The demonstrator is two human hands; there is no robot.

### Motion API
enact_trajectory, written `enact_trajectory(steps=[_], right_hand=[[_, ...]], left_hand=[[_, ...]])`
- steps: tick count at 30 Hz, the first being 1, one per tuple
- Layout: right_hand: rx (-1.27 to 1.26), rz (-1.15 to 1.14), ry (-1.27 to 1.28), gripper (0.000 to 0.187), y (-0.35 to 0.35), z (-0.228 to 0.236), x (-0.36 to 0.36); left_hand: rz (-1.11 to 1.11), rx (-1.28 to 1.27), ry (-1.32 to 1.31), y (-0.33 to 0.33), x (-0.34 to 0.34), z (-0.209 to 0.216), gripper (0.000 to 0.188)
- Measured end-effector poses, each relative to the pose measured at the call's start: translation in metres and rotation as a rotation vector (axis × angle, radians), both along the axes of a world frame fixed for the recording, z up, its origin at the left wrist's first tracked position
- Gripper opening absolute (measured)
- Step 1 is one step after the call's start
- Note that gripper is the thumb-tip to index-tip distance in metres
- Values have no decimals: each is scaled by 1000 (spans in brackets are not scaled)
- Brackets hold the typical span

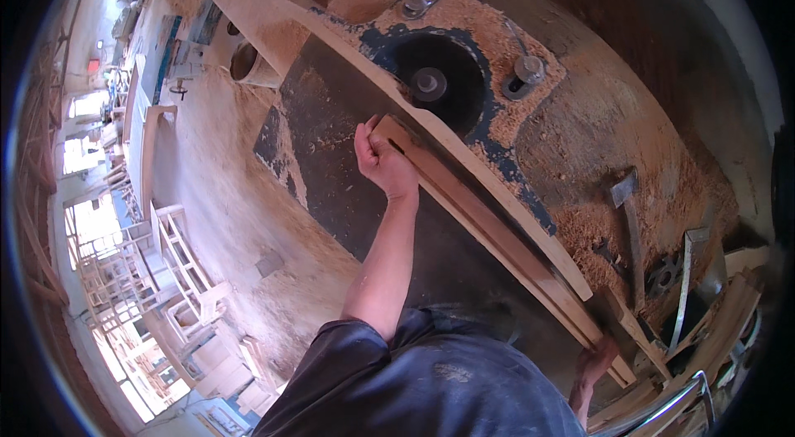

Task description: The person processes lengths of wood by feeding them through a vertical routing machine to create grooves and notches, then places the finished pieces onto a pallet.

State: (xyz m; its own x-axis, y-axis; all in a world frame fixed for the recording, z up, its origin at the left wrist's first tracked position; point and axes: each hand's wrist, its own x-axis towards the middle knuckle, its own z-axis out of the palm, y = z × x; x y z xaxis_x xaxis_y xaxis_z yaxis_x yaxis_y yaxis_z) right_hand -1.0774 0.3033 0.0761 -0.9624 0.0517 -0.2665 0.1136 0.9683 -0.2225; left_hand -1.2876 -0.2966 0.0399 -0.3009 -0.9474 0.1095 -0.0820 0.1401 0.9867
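A long wooden rail (476,209) with a groove along it lies on the dark metal machine table (331,106), slanting from the centre toward the lower right. My left hand (386,157) is closed on its far end, fingers curled over the edge. Down at the near end, my right hand (598,361) grips the same rail, partly hidden by it and in shade. The rail runs alongside a pale wooden fence board (348,40). Just beyond that board sits the round spindle (428,84) in a dark circular opening.
Wood shavings (484,19) cover the machine around the metal clamp knobs (528,69). At the right lie a hammer-like tool (632,234), a metal square (686,288) and a dark cutter head (662,276). Timber pieces (729,313) are piled lower right; wooden frames (182,255) stand left.
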Motion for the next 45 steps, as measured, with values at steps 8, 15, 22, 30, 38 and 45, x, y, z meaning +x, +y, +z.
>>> enact_trajectory(steps=[8,15,22,30,38,45], right_hand=[[24,2,79,58,-13,2,-14],[10,50,50,54,-10,3,-17],[23,27,52,60,-8,-2,-15],[40,-13,-27,64,-7,-1,-20],[21,34,-108,64,-11,6,-32],[-122,145,79,57,-29,19,-40]], left_hand=[[15,-31,37,-2,-18,-5,28],[14,-77,-43,-8,-22,-5,28],[-11,-99,-75,-10,-28,1,32],[3,-74,-26,-17,-31,-10,39],[2,42,-88,-9,-31,-5,50],[-113,-178,-259,127,17,-3,55]])
